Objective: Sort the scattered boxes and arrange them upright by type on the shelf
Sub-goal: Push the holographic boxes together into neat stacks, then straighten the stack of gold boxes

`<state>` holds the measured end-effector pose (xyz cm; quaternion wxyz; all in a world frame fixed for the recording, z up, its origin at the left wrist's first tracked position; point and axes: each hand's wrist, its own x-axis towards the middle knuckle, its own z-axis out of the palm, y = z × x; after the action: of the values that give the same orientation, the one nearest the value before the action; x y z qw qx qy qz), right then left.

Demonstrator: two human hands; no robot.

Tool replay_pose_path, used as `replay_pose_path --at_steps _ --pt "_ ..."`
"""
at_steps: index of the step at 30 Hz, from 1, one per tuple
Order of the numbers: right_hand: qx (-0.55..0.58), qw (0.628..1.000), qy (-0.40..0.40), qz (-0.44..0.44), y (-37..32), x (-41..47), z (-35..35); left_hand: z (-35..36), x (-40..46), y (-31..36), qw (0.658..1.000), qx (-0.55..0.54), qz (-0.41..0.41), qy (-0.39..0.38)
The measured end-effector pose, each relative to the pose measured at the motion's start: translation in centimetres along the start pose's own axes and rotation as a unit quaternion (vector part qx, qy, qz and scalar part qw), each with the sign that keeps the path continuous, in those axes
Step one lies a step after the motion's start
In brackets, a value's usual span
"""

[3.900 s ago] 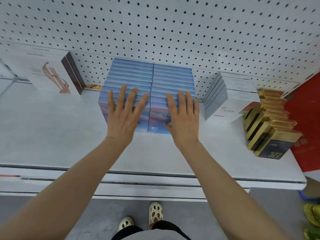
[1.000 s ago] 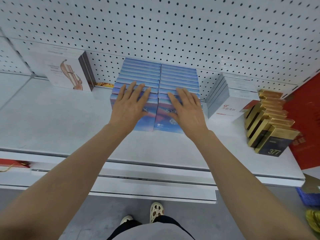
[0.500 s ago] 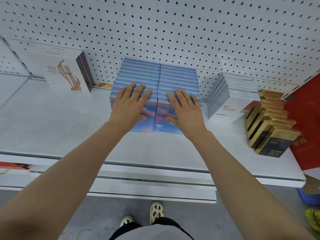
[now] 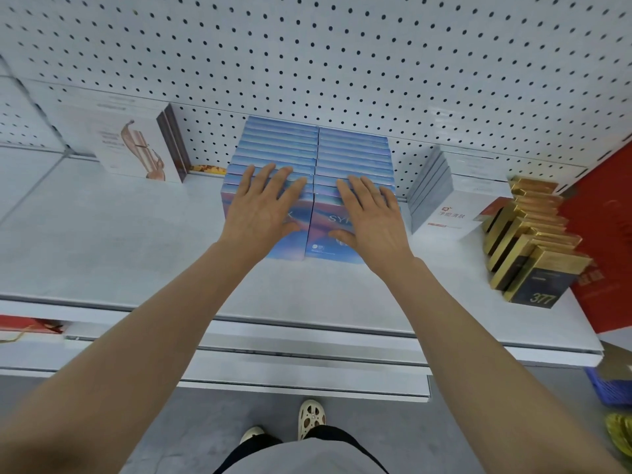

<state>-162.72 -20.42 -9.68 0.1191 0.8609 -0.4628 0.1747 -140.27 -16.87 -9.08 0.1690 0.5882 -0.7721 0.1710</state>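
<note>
- The blue boxes (image 4: 354, 155) stand upright in two side-by-side rows at mid-shelf (image 4: 119, 241), running back to the pegboard wall (image 4: 342, 56).
- The left hand (image 4: 263, 208) lies flat, fingers straight, on the near end of the left row.
- The right hand (image 4: 371, 220) lies flat likewise on the right row.
- White boxes (image 4: 455, 206) stand just right; gold boxes (image 4: 533, 248) at far right; pale figure-printed boxes (image 4: 133, 145) at left.

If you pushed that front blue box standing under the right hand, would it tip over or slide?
The thin blue cardboard box would probably stay upright: it stands packed against a row of identical boxes behind. Its glossy-looking face may be slippery under the flat right hand. Likely stiff and light, being slim carton.
</note>
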Motion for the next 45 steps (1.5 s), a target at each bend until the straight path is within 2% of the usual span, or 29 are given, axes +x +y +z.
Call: replay_pose_path --at_steps 4,9,13,18,21,24,27,30,32,35,40,43,45 --pt "0.007 1.0 -0.002 0.01 0.2 -0.8 -1.0 -0.3 -0.1 0.9 0.999 -0.026 0.0 0.04" --pt "0.005 0.998 0.044 0.035 2.0 -3.6 -3.0 -0.5 -0.5 4.2 0.987 -0.064 0.044 0.142" --pt "0.005 0.996 0.045 0.078 5.0 -7.3 -4.5 -0.8 -0.5 8.6 0.98 -0.126 0.06 0.145" --pt "0.001 0.987 0.057 0.152 11.8 -12.0 -5.7 0.5 0.3 16.2 0.976 -0.201 0.053 0.07" --pt "-0.009 0.982 0.032 0.188 17.8 -14.6 -6.4 2.3 2.3 22.1 0.97 -0.237 0.042 0.017" --pt "-0.033 0.975 -0.042 0.218 24.6 -16.8 -7.2 4.0 4.6 28.8 0.953 -0.3 0.012 -0.049" --pt "-0.027 0.964 -0.133 0.23 30.3 -18.1 -7.4 5.8 7.2 34.7 0.925 -0.34 -0.063 -0.158" --pt "0.026 0.955 -0.196 0.219 32.9 -18.3 -6.8 7.5 9.9 38.7 0.9 -0.345 -0.108 -0.246" --pt "0.058 0.955 -0.207 0.205 33.6 -18.4 -6.1 8.5 11.3 40.4 0.891 -0.347 -0.12 -0.269" --pt "0.08 0.963 -0.172 0.191 34.5 -18.3 -5.4 10.0 12.6 42.0 0.892 -0.368 -0.132 -0.226" --pt "0.113 0.975 -0.061 0.182 35.7 -17.6 -3.3 12.1 14.0 43.2 0.911 -0.364 -0.174 -0.089" --pt "0.124 0.981 -0.027 0.145 36.6 -17.5 -2.2 13.2 14.6 43.4 0.897 -0.392 -0.194 -0.071" --pt "0.145 0.981 -0.039 0.126 37.2 -17.5 -2.5 13.3 14.4 43.7 0.883 -0.423 -0.189 -0.071"
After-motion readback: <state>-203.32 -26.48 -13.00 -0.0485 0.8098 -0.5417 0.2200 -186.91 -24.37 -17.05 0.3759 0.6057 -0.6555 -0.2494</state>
